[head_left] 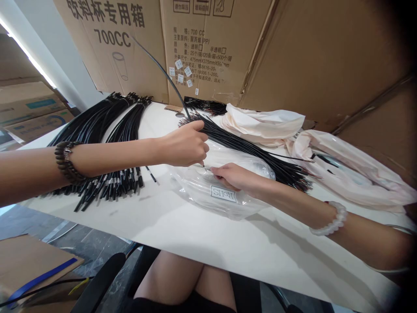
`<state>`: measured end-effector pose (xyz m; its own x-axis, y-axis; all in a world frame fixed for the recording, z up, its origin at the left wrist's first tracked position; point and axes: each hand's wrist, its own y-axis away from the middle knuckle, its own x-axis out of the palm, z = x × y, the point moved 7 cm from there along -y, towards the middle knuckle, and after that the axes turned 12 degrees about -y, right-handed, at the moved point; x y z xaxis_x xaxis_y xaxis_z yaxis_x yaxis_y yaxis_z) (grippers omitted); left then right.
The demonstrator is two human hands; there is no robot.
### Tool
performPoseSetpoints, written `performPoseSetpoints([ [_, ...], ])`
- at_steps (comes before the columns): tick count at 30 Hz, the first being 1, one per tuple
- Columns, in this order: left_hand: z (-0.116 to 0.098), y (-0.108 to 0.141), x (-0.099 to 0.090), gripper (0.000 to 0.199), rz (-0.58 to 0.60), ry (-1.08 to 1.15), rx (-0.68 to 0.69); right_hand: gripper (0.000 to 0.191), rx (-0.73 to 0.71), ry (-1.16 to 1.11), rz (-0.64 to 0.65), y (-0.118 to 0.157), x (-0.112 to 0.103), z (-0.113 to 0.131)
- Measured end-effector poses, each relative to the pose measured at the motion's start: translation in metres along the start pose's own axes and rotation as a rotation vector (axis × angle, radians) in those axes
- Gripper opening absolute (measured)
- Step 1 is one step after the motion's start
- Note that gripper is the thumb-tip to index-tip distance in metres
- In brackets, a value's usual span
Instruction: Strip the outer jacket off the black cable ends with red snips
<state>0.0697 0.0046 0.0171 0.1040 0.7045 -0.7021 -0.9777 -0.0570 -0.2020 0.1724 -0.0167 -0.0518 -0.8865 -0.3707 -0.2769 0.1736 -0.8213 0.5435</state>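
Note:
My left hand point(187, 144) is closed round a black cable point(163, 71), which arcs up and to the left from the fist; its lower end points down toward my right hand. My right hand point(231, 174) pinches a small, thin piece at that lower end, too small to make out. Both hands are over a clear plastic bag point(195, 191) marked RoHS. Behind them lies a bundle of loose black cables point(247, 148) with copper-coloured ends. To the left, under and behind my left forearm, more black cables point(127, 126) lie in bunches with pale labels near their ends.
Large cardboard boxes point(293, 56) stand along the back of the white table point(156, 217). Small white stickers point(180, 78) are on one box. White plastic wraps point(267, 124) lie at the right. A chair armrest point(100, 278) is below the front edge.

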Motion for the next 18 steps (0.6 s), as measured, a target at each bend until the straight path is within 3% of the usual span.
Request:
performPoseSetpoints([
  [8,0.0015,-0.0012,0.0046,0.034,0.147,-0.012,-0.003,0.044,0.006,-0.022,0.007,-0.0007,0.0011,-0.0007],
  [18,0.0044,-0.0009,0.0045,0.033,0.088,0.077,-0.034,0.043,-0.035,-0.005,-0.054,-0.0006,0.0009,0.0],
])
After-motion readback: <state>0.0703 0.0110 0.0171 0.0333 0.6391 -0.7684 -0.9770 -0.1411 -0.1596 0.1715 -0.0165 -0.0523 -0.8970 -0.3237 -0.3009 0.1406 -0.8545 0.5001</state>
